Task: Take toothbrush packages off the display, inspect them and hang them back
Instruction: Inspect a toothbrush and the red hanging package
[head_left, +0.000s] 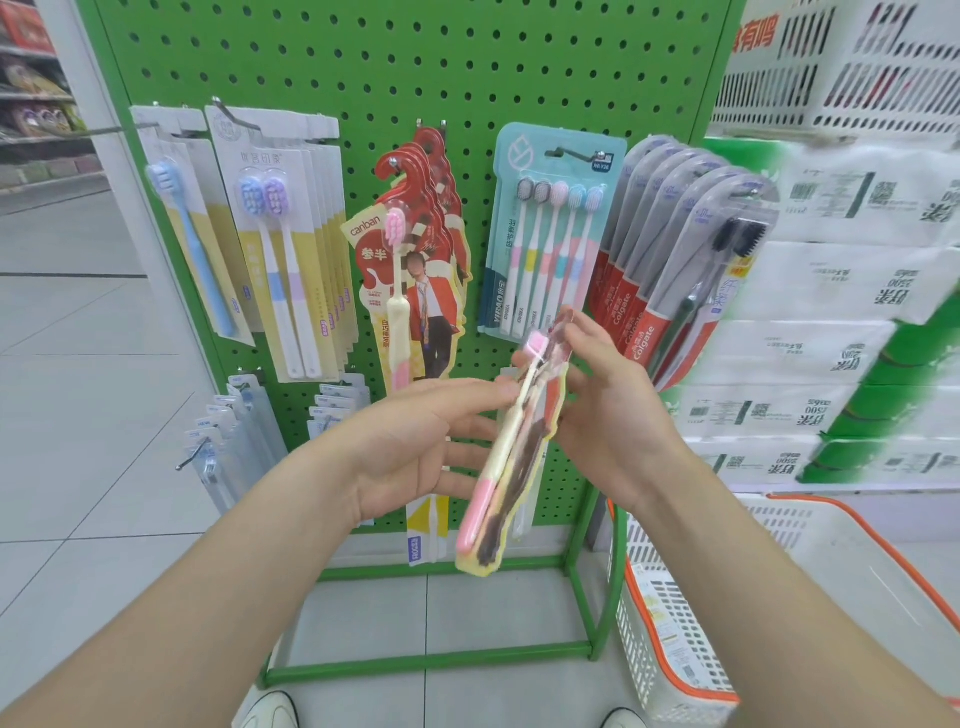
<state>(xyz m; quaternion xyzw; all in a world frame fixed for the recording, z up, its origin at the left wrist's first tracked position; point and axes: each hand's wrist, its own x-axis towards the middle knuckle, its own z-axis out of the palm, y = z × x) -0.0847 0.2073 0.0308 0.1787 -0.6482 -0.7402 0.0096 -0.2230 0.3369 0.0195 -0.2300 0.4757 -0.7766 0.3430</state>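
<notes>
I hold a red-and-yellow toothbrush package (511, 447) with a pink-and-cream brush, tilted edge-on in front of the green pegboard display (395, 67). My left hand (415, 447) pinches its middle from the left with thumb and fingers. My right hand (608, 405) grips its upper part from the right. More packages of the same kind (415, 270) hang on a hook at the board's centre. A teal five-brush pack (550, 234) hangs to their right.
White-and-yellow brush packs (291, 244) hang at the left, red-and-grey Colgate packs (691, 265) at the right. Smaller packs (228, 431) hang low on the left. A white basket with an orange rim (670, 639) stands at the lower right, below stacked tissue packs (841, 312).
</notes>
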